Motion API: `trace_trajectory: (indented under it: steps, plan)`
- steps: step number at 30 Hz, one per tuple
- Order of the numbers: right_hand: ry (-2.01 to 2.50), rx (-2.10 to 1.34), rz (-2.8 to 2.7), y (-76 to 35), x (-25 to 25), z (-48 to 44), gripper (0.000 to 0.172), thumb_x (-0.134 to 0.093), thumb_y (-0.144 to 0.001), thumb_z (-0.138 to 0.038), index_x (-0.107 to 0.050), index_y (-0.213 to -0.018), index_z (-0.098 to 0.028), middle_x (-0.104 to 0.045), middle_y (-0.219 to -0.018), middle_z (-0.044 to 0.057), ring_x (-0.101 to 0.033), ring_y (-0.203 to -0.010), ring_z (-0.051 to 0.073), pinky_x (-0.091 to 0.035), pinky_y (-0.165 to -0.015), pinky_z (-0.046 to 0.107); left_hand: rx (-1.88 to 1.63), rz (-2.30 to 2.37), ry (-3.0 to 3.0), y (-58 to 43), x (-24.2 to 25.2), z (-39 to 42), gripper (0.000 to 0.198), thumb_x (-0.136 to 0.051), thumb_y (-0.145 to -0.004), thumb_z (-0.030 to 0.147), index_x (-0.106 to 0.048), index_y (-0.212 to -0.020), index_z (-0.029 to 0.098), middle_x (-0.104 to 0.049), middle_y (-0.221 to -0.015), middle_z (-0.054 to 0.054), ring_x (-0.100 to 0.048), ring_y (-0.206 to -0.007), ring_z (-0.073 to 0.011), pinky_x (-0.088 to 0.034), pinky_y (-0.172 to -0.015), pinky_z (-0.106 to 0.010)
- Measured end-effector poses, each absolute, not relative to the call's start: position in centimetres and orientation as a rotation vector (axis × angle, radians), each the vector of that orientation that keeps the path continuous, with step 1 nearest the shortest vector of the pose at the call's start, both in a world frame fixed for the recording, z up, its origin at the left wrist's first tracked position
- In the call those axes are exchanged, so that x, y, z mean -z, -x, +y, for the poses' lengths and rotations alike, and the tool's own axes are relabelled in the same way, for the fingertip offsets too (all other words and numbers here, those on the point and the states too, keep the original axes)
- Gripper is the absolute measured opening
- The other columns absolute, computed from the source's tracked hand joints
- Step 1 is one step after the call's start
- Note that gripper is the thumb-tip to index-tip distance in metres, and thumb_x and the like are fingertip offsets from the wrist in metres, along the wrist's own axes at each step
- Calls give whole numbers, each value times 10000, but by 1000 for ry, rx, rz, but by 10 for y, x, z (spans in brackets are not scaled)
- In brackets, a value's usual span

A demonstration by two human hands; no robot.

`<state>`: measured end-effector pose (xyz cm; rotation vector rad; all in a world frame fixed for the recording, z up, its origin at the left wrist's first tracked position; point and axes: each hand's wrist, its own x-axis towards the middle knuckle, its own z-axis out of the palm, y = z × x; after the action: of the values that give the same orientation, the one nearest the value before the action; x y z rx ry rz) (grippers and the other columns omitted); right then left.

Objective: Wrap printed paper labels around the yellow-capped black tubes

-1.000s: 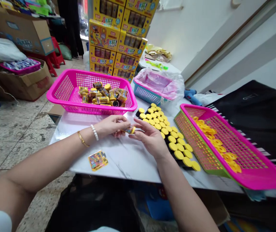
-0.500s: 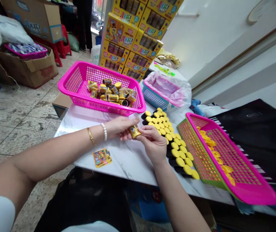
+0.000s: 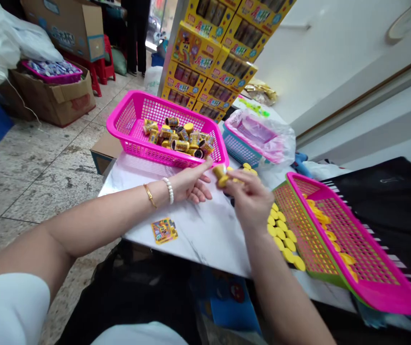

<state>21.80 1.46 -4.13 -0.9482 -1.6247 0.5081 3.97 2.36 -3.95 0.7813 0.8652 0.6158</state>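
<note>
My right hand (image 3: pixel 251 196) pinches a small yellow-wrapped cup (image 3: pixel 219 171), blurred by motion, above the table near the pink basket's front corner. My left hand (image 3: pixel 193 186) is open beside it, palm turned up and fingers spread, with nothing in it. Just beyond both hands stands the pink basket (image 3: pixel 133 143), holding several similar wrapped cups (image 3: pixel 180 145). Rows of black cups with yellow lids (image 3: pixel 280 233) lie to the right, partly hidden behind my right hand. A few square printed labels (image 3: pixel 163 230) lie near the table's front edge.
On the right, a tilted pink and green basket (image 3: pixel 299 235) holds yellow rings (image 3: pixel 322 215). A teal basket lined with plastic (image 3: pixel 243 148) stands farther back. Yellow boxes (image 3: pixel 198 48) are stacked behind the pink basket. Cartons (image 3: pixel 64 103) stand on the floor at left.
My left hand has let go of the wrapped cup and opened. My right hand now carries it alone, raised toward the pink basket. The camera view has shifted slightly left.
</note>
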Motion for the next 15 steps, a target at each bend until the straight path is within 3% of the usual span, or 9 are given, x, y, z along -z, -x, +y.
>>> trace_trajectory:
  steps: [3,5,7,9,10,15]
  plan:
    - [930,-430,-1776,-213,12,54,507,-808,-787,-269,-665,-1272,-302,-676,-1247,32,-713,-998,206,-650,-801,352,-656,973,-814,-35,38,32,711,-410,-821,844,-574,-938,161,-659,-574,-61,-559,-425,-151,-393,-431,-242]
    - [977,-352,-1824,-209,3,58,611,-817,-781,-270,-605,-1353,-296,-663,-1305,51,-708,-1015,220,-635,-793,342,-688,1039,-880,-35,40,38,678,-454,-833,812,-585,-942,156,-635,-556,-53,-547,-421,-153,-370,-439,-250]
    - [1049,-261,-1798,-201,6,34,476,-755,-849,-264,-641,-1311,-269,-714,-1194,73,-725,-890,203,-624,-767,337,-696,1088,-968,-34,43,44,607,-522,-851,747,-604,-911,148,-618,-543,-50,-543,-425,-150,-359,-451,-255]
    - [1090,-214,-1832,-191,23,-8,193,-667,-924,-263,-739,-1102,-252,-744,-865,43,-691,-682,172,-605,-673,325,-676,1121,-1090,-33,46,48,532,-633,-829,669,-626,-856,137,-621,-549,-60,-556,-449,-153,-373,-471,-263]
    - [1073,-258,-1951,-185,34,-31,129,-662,-927,-250,-755,-1015,-258,-730,-788,26,-676,-644,166,-596,-651,318,-669,1130,-1160,-33,47,49,500,-686,-806,632,-635,-820,134,-625,-554,-66,-561,-463,-155,-383,-481,-266]
    - [900,-553,-2345,-158,78,-90,93,-708,-901,-263,-769,-970,-250,-695,-902,64,-659,-839,204,-582,-749,344,-677,1122,-1452,-30,50,45,395,-770,-787,469,-615,-629,142,-624,-561,-64,-539,-483,-130,-385,-498,-256]
